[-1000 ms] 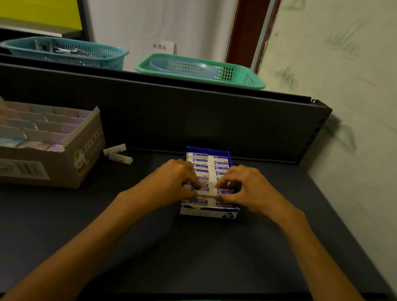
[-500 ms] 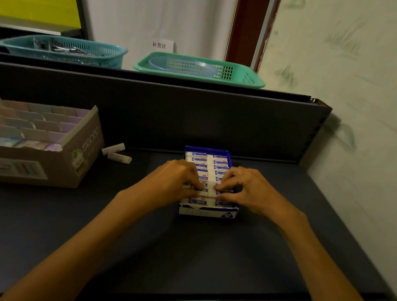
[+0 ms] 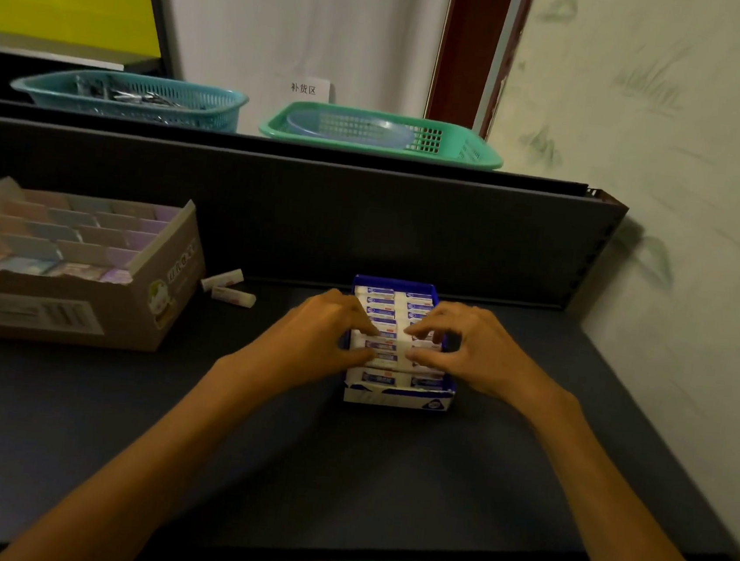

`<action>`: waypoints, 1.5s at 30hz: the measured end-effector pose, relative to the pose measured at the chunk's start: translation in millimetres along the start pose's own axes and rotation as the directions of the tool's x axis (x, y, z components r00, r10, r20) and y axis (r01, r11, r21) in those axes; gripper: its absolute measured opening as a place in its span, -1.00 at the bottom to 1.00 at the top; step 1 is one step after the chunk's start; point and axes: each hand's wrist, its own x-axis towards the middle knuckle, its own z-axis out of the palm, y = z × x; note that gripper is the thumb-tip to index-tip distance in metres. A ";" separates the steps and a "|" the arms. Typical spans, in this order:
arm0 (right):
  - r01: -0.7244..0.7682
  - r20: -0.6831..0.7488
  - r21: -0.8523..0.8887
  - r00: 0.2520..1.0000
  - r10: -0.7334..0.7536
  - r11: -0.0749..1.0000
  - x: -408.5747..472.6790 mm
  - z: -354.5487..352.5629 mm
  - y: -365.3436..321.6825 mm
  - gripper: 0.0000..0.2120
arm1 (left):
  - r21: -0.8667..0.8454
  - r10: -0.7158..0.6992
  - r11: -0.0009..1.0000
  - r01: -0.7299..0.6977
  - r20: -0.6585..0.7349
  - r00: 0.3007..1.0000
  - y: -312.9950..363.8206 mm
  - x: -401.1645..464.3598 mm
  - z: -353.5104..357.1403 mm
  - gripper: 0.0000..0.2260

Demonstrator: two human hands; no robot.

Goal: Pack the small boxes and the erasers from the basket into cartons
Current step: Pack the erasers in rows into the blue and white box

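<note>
Looking down from the head camera, I see both hands working over a small blue-and-white cardboard carton [image 3: 397,395] that sits near the middle of the dark grey surface [image 3: 339,469]. The carton is packed with two rows of white erasers in blue-printed sleeves [image 3: 379,302], lying flat and touching one another. My left hand [image 3: 321,339] rests on the carton's left side, its fingers [image 3: 367,328] bent, their tips on the erasers of the left row; whether they pinch one I cannot tell. My right hand [image 3: 475,350] covers the right side, its fingers [image 3: 422,331] curled down onto the right row, thumb low against the erasers; again I cannot tell if one is gripped.

At the left edge stands a larger brown cardboard carton [image 3: 81,314], open on top and filled with rows of small pastel boxes [image 3: 58,234]. Just beside its right corner lie two loose white erasers [image 3: 228,288], touching each other. Beyond the dark back panel sit a teal plastic basket [image 3: 127,95] and a green plastic basket [image 3: 383,135].
</note>
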 end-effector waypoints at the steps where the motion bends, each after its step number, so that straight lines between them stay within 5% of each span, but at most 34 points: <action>1: 0.009 -0.022 -0.003 1.000 -0.010 1.000 4.0 0.0 -3.4 -0.66 | 0.001 -0.026 1.000 0.026 -0.023 0.999 -3.0 -2.1 -3.0 -0.65; 5: 0.050 -0.071 -0.033 0.996 -0.052 0.998 27.8 7.7 -19.3 -0.65 | 0.023 -0.153 0.988 0.155 -0.072 0.986 -25.5 -16.6 -18.1 -0.61; 17: 0.166 0.123 -0.105 0.981 -0.153 0.981 114.0 55.3 -69.1 -0.57 | -0.092 -0.367 0.929 0.358 -0.117 0.923 -106.4 -62.2 -22.4 -0.58; 33: 0.246 0.250 -0.110 0.944 -0.213 0.963 199.2 90.8 -100.4 -0.52 | 0.066 -0.306 0.946 0.318 -0.153 0.940 -152.7 -59.5 -12.4 -0.65; 45: 0.269 0.202 -0.171 0.951 -0.234 0.948 209.4 94.3 -91.9 -0.80 | -0.142 -0.380 0.920 0.365 -0.096 0.920 -163.7 -55.8 -7.5 -0.80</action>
